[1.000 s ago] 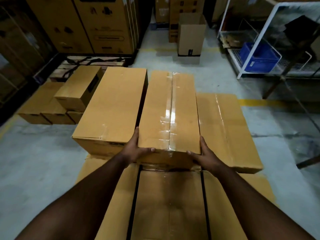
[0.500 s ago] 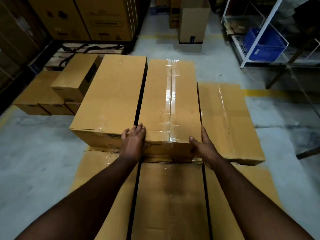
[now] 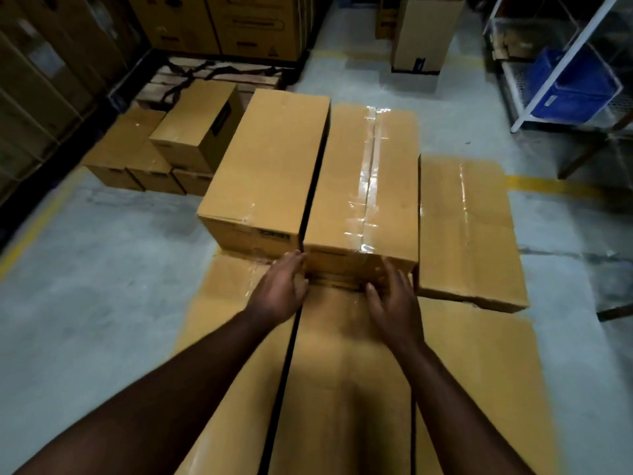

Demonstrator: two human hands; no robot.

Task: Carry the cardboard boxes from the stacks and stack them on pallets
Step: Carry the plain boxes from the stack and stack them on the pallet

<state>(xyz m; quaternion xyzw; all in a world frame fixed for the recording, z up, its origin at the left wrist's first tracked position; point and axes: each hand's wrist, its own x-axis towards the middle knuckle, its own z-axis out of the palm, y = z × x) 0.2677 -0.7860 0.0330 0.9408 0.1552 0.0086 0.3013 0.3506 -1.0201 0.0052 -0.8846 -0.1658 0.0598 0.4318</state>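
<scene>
We are seeing both hands blurred, and the pallet under the boxes is hidden. The left hand (image 3: 279, 291) and right hand (image 3: 394, 299) are pressing with straight fingers on the near end of the taped middle box (image 3: 363, 186), lying between its neighbours. Half a second ago they were resting higher, at its top corners.

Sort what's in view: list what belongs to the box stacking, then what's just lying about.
Job:
taped middle box
left box
right box
left hand
right hand

Lying about:
blue crate
white rack
upright carton
</scene>
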